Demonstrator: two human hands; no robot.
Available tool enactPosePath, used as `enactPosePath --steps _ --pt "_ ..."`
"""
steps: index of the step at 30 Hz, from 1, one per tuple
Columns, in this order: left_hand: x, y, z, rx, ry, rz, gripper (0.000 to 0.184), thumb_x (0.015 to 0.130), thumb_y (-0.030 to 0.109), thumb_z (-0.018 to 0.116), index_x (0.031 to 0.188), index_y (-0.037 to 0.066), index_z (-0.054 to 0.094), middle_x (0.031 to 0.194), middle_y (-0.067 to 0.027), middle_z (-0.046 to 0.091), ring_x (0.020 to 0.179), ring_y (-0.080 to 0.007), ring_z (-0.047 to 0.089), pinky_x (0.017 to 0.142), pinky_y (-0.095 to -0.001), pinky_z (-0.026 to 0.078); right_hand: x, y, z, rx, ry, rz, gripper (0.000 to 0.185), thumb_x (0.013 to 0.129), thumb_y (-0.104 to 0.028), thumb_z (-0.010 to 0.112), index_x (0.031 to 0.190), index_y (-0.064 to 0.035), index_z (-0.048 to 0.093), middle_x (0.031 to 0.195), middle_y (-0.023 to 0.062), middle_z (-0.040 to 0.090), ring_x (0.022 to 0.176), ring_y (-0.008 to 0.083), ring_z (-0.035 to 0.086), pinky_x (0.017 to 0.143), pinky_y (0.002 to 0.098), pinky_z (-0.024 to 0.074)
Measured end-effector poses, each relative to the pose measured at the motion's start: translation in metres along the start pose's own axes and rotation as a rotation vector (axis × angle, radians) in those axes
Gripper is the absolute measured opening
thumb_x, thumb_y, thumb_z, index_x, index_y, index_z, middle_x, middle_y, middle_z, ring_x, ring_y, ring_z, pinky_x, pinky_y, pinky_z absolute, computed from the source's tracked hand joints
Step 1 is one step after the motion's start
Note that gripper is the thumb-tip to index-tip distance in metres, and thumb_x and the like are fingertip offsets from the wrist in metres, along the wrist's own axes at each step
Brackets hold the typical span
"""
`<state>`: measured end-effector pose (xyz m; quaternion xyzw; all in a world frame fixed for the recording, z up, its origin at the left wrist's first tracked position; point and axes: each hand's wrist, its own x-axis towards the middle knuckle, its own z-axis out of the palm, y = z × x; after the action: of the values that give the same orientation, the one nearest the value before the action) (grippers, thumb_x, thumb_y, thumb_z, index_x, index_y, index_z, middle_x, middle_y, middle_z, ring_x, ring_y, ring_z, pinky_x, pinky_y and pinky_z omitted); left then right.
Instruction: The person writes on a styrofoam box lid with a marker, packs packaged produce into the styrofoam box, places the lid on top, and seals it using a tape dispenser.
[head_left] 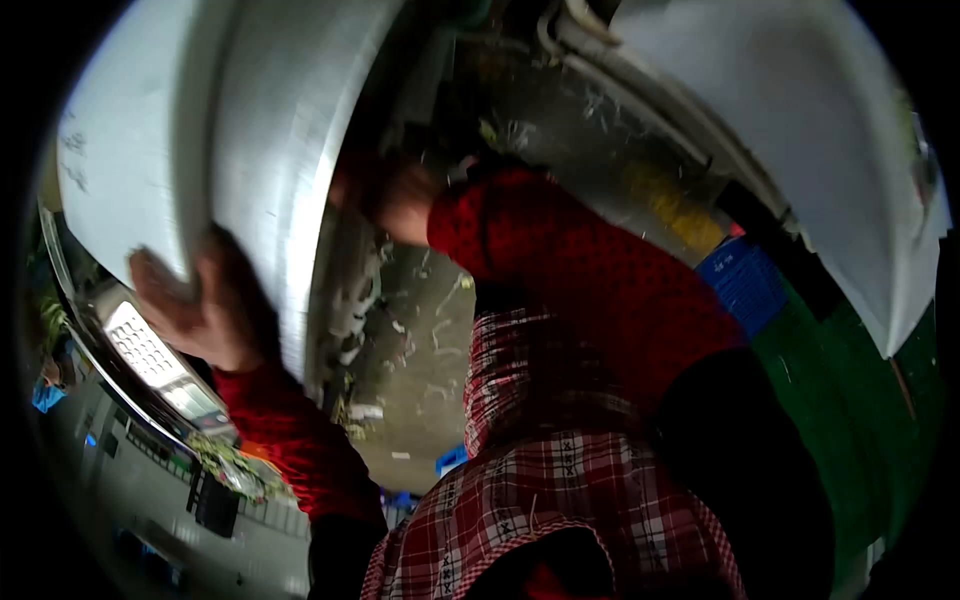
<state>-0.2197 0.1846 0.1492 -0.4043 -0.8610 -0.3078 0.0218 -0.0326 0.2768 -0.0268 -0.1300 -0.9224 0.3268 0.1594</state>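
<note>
My left hand (205, 310), in a red sleeve, is at the lower end of a white panel (130, 130) beside a shiny metal surface (280, 130). Its thumb and fingers are apart, and it seems to touch the panel's edge; no held object shows. Across my body, my right hand (400, 200) reaches to the metal surface's bright rim (312, 250). Motion blurs this hand, and its fingers fade into the dark beneath the rim, so what they touch is hidden.
Pale scraps (440, 330) litter the floor below. Yellow bits (680, 210) lie near a blue crate (740, 285) on green flooring (830, 400). A large white surface (780, 110) stands at the right. A device with a keypad (140, 345) is beside my left hand.
</note>
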Motion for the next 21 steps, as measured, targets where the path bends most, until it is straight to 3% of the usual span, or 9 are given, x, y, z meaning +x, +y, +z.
enactPosePath --steps 1,3,5,6,8,12,15,18,21 --pt "0.004 0.004 -0.003 0.013 0.022 -0.092 0.062 0.084 0.017 0.072 0.136 -0.002 0.044 0.139 -0.0228 0.045 0.132 -0.0331 0.043 0.11 -0.0457 0.038 0.008 0.003 0.005 -0.022 -0.039 0.031 0.027 0.08 -0.018 0.059 0.103 -0.0062 0.067 0.096 0.0145 0.067 0.092 0.0324 0.064 0.083 0.0441 0.0499" --pt "0.019 0.013 -0.035 -0.055 0.022 -0.356 0.063 0.082 0.028 0.075 0.133 0.001 0.049 0.134 -0.0211 0.049 0.122 -0.0336 0.05 0.102 -0.0461 0.046 0.044 0.008 -0.028 0.069 -0.377 0.275 0.033 0.089 -0.021 0.052 0.122 -0.0208 0.059 0.11 0.0168 0.063 0.1 0.0347 0.063 0.084 0.0446 0.0506" --pt "0.015 0.03 -0.043 0.489 0.087 0.062 0.045 0.094 0.017 0.058 0.135 0.001 0.048 0.122 -0.0213 0.06 0.116 -0.0296 0.058 0.104 -0.0423 0.045 0.063 0.01 -0.03 0.11 -0.552 0.401 0.038 0.094 -0.023 0.049 0.131 -0.0281 0.054 0.117 0.018 0.061 0.104 0.0358 0.063 0.084 0.0448 0.051" --pt "0.002 0.023 -0.051 0.553 0.053 0.365 0.039 0.096 0.015 0.054 0.133 0.001 0.05 0.12 -0.0214 0.06 0.112 -0.0284 0.06 0.103 -0.0422 0.045 0.064 0.011 -0.018 0.06 -0.483 0.338 0.039 0.094 -0.022 0.049 0.132 -0.0277 0.054 0.117 0.0193 0.06 0.101 0.0355 0.064 0.081 0.0444 0.0521" --pt "-0.029 0.009 -0.046 0.618 0.011 0.671 0.035 0.098 0.013 0.05 0.13 0.0 0.053 0.117 -0.0214 0.061 0.107 -0.0272 0.062 0.102 -0.0422 0.046 0.063 0.016 0.009 -0.056 -0.377 0.217 0.041 0.09 -0.02 0.052 0.131 -0.0266 0.054 0.108 0.0204 0.06 0.093 0.034 0.066 0.07 0.043 0.0551" --pt "-0.134 0.038 -0.001 0.073 -0.437 0.29 0.024 0.089 0.007 0.059 0.109 -0.004 0.064 0.103 -0.0199 0.067 0.094 -0.0264 0.065 0.089 -0.0384 0.05 0.016 0.019 -0.006 -0.069 -0.376 0.09 0.044 0.083 -0.016 0.059 0.126 -0.026 0.057 0.1 0.0175 0.059 0.077 0.0325 0.067 0.061 0.0418 0.0559" --pt "-0.185 -0.015 0.019 0.074 -0.33 -0.242 0.022 0.082 0.011 0.071 0.1 -0.001 0.066 0.101 -0.0176 0.067 0.092 -0.0297 0.065 0.083 -0.0386 0.051 -0.013 0.021 -0.017 -0.052 -0.259 0.192 0.037 0.08 -0.015 0.065 0.115 -0.0264 0.061 0.095 0.0093 0.06 0.065 0.0271 0.066 0.056 0.0395 0.0557" --pt "-0.215 -0.081 0.034 0.11 -0.488 -0.541 0.03 0.082 0.014 0.072 0.105 -0.003 0.064 0.103 -0.0194 0.067 0.093 -0.0307 0.065 0.084 -0.038 0.051 -0.029 0.029 -0.021 0.01 -0.219 0.239 0.028 0.084 -0.013 0.063 0.109 -0.0248 0.06 0.09 0.0032 0.061 0.068 0.0256 0.066 0.057 0.0385 0.0555" --pt "-0.237 -0.148 0.06 0.158 -0.681 -0.751 0.043 0.084 0.025 0.07 0.114 -0.003 0.061 0.102 -0.0198 0.067 0.092 -0.0298 0.066 0.081 -0.037 0.052 -0.033 0.035 -0.019 0.087 -0.135 0.161 0.031 0.084 -0.009 0.062 0.112 -0.0229 0.056 0.09 0.0068 0.063 0.069 0.0255 0.066 0.057 0.0365 0.0562"
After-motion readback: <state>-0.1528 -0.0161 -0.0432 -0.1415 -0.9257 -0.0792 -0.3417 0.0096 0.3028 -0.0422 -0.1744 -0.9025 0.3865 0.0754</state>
